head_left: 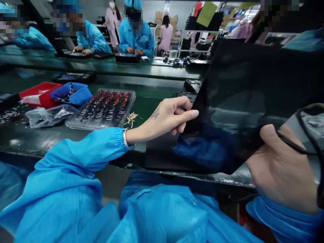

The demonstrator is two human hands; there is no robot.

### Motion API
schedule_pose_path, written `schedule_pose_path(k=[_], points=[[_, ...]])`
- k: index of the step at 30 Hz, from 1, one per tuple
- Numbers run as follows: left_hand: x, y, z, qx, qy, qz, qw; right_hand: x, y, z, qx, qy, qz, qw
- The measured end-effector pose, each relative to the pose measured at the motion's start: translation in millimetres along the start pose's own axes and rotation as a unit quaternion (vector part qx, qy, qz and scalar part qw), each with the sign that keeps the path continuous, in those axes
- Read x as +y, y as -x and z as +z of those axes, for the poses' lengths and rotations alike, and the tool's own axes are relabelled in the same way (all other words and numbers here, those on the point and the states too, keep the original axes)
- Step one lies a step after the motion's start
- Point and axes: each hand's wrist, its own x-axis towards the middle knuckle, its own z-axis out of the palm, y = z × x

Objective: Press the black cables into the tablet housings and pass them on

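A large, glossy black screen panel [235,111] is tilted up in front of me on the right, with blue sleeves mirrored in its surface. My left hand [172,116] pinches its left edge, thumb on the near face and fingers curled behind. At the lower right edge, my right hand [283,165] grips the panel with the thumb on its face; its other fingers are largely hidden. A thin black pen-like piece or cord [291,143] shows beside that hand. Under the panel, a flat black sheet or cover [162,155] lies at the bench edge.
Left on the green bench [144,104] stand a clear tray [101,109] of small red-and-black parts, a blue bin [76,94], a red bin [37,92] and plastic bags [49,114]. Beige strips [132,118] lie near my left wrist. Across the bench, co-workers [136,33] sit working.
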Motion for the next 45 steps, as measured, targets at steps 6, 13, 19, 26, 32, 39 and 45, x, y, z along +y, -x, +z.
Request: schedule_pose_path(k=[6,13,19,26,32,39,45], points=[[-18,-7,3.3,0.016,0.090,-0.084,0.992,10,-2,-3,-0.039,0.006,0.072,0.997],[-34,-12,1.5,0.021,0.113,-0.169,0.979,26,-9,-7,-0.084,0.007,0.106,0.991],[-40,-14,1.2,0.020,0.124,-0.173,0.977,33,-12,-11,-0.080,-0.012,0.135,0.988],[-32,-17,0.5,0.026,0.111,-0.165,0.980,23,-14,-5,-0.079,-0.010,0.088,0.993],[-22,-17,-0.2,0.030,0.090,-0.171,0.981,16,-12,-4,-0.058,-0.056,0.164,0.983],[-27,-16,-0.5,0.023,0.090,-0.168,0.981,13,-9,1,0.005,-0.107,0.230,0.967],[-26,-18,-0.2,0.026,0.085,-0.169,0.982,13,-10,3,0.019,-0.112,0.223,0.968]])
